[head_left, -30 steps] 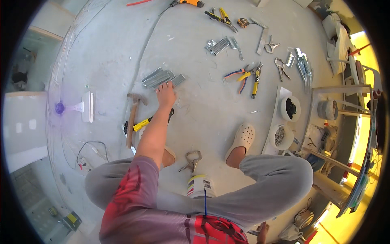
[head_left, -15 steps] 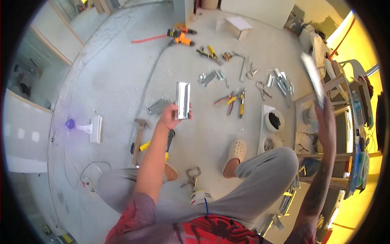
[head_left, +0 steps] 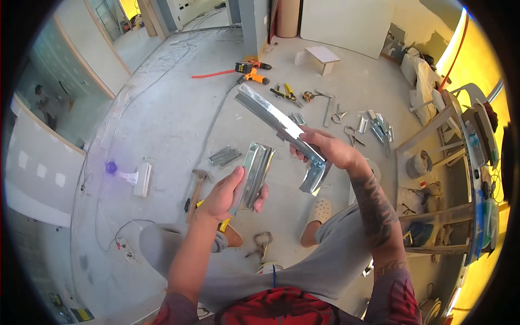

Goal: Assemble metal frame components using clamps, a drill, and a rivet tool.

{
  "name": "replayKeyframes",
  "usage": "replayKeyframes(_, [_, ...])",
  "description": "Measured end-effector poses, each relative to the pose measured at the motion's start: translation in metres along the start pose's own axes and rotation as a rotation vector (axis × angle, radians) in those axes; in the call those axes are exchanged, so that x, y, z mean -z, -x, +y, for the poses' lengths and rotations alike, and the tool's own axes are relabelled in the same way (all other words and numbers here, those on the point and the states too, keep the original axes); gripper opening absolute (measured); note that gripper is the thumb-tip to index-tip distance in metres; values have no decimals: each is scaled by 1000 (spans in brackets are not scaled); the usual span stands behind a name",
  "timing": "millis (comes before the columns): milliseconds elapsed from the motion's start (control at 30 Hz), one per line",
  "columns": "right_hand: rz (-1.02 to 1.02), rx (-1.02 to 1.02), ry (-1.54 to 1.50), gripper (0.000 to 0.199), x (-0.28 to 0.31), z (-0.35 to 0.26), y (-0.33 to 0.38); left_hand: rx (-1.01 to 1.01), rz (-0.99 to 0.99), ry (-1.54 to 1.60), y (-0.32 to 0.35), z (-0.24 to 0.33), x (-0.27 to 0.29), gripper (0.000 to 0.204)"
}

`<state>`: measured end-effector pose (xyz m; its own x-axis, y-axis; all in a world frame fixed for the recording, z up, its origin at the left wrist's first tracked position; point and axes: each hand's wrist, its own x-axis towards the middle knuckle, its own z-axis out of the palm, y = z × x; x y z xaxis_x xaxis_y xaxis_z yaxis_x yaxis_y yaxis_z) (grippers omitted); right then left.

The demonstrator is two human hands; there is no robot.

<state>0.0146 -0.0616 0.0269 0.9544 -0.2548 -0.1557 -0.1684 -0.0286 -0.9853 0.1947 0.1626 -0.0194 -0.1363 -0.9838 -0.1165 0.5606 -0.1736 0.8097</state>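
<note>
Left hand [head_left: 230, 195]: now raised off the floor [head_left: 162, 124], gripping short metal channels [head_left: 254, 174]. Right hand [head_left: 330, 150]: newly arrived, gripping bent metal channel [head_left: 281, 127].

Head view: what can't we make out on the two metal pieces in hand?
- Short metal channel pieces: count unclear, nested; left hand covers the lower ends.
- Long metal track: its middle is hidden by the right hand.
- Its lower end: glare hides the shape.
</note>
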Motion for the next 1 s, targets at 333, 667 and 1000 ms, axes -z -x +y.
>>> replayKeyframes(333, [-45,-4,65,59,-17,5,4,66,6,214,-18,-22,-11,60])
replayKeyframes(667, [334,639,1177,47,3,-10,9,-142,261,141,19,25,65,58])
replayKeyframes(1000, [662,1072,1346,49,-52,15,-14,-167,138,-82,-13,-40,1,67])
